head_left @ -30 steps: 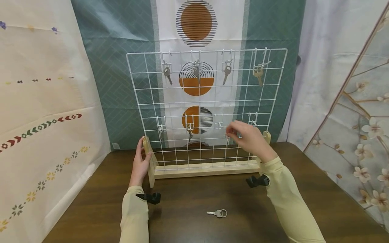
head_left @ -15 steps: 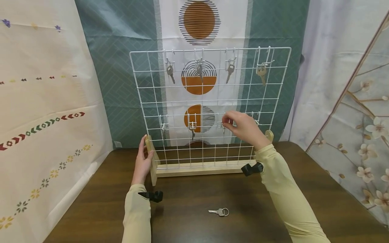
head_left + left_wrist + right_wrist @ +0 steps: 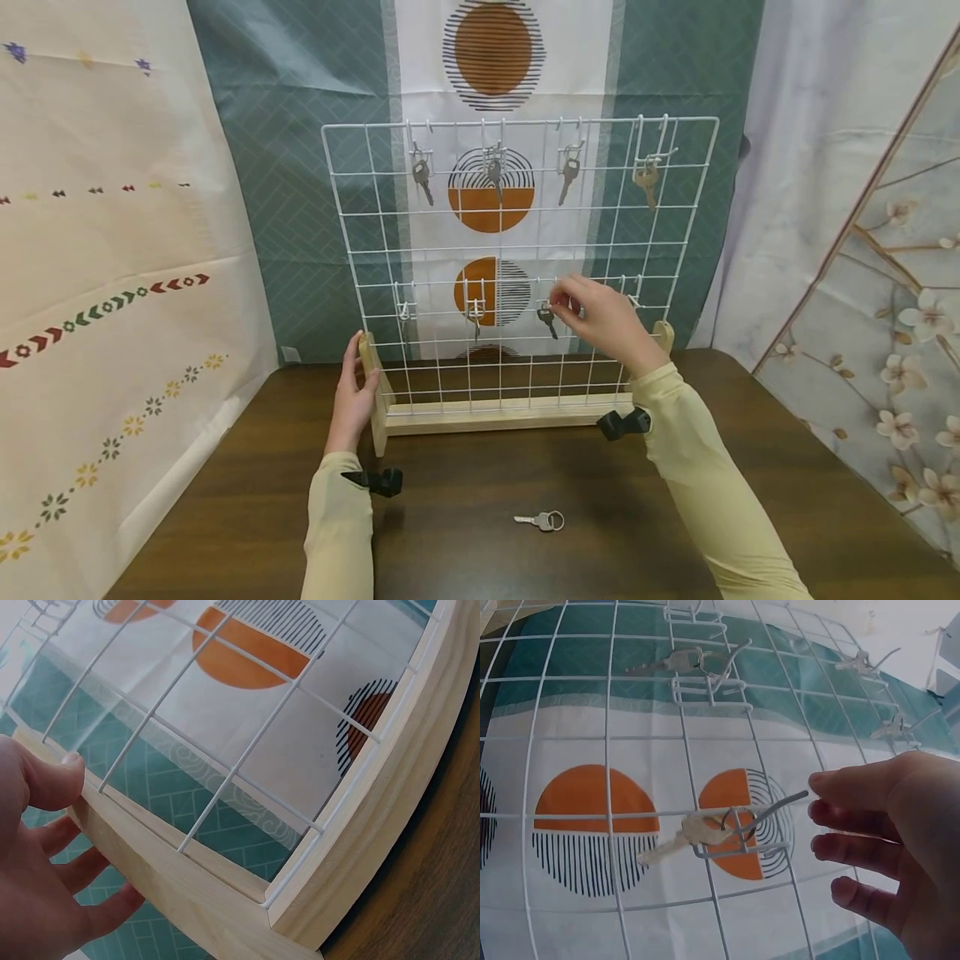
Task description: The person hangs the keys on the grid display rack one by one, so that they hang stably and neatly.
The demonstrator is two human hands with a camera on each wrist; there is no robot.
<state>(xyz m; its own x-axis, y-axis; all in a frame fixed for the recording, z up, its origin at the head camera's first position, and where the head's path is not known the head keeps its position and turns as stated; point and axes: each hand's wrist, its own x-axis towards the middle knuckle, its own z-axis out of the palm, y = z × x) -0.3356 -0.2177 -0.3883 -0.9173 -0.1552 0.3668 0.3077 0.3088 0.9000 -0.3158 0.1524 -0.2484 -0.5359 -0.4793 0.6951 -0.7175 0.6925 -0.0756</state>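
My left hand [image 3: 352, 404] grips the wooden side post [image 3: 161, 877] of a stand, thumb on its front edge and fingers along its outer side. The stand holds up a white wire grid rack [image 3: 600, 121]. A key [image 3: 697, 832] hangs by its ring on a lower hook of the grid. Just right of that hook's tip, my right hand [image 3: 889, 832] has its fingers loosely bent, with nothing between them. In the head view this key [image 3: 547, 320] dangles beside my right fingertips. On the table in front lies a silver key [image 3: 538, 522] with a ring.
Several keys [image 3: 570, 177] hang on hooks along the upper row. Two others hang on the lower row's left hooks, one key [image 3: 476, 321] near the middle. A wooden crossbar [image 3: 495, 418] joins the stand's feet on the brown table [image 3: 450, 500]. Patterned cloths [image 3: 300, 208] surround it.
My right hand has risen and moved left to the hook with the key, and the key now hangs there, released. My left hand stays on the post.
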